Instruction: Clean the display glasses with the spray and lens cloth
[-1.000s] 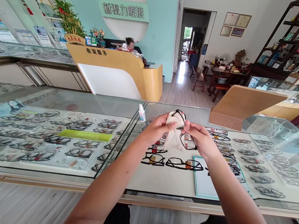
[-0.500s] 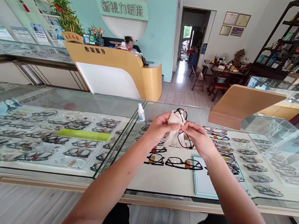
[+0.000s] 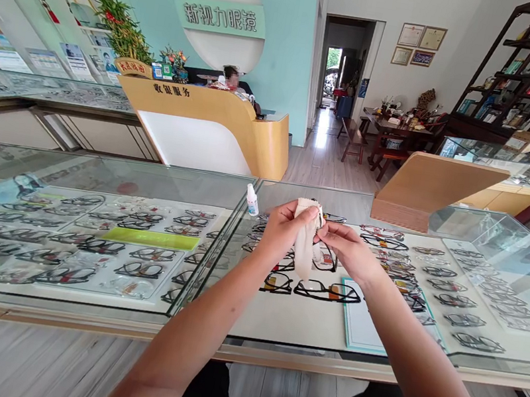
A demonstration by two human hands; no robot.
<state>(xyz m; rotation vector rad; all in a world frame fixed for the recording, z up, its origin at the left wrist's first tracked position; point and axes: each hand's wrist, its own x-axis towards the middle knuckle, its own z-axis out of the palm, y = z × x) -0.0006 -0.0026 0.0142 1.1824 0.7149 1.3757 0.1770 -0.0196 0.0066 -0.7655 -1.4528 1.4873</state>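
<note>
Above the glass counter, my left hand (image 3: 284,228) pinches a cream cloth (image 3: 304,253) that hangs down from its fingers. The cloth is folded over one end of a pair of dark-framed eyeglasses (image 3: 334,261) and hides that part. My right hand (image 3: 345,246) is closed on the middle of the same frame, with one lens showing below its fingers. A small white spray bottle (image 3: 252,200) stands upright on the counter, left of my left hand.
The glass display case (image 3: 270,323) holds many eyeglass frames in rows. A wooden stand (image 3: 435,188) rises on the counter at the right. Behind are a reception desk (image 3: 198,111) with a person at it, a bench (image 3: 353,135) and a doorway.
The cloth has shifted to cover the upper lens of the eyeglasses and now hangs lower. The eyeglasses have turned slightly, and my left fingers have moved up on the cloth.
</note>
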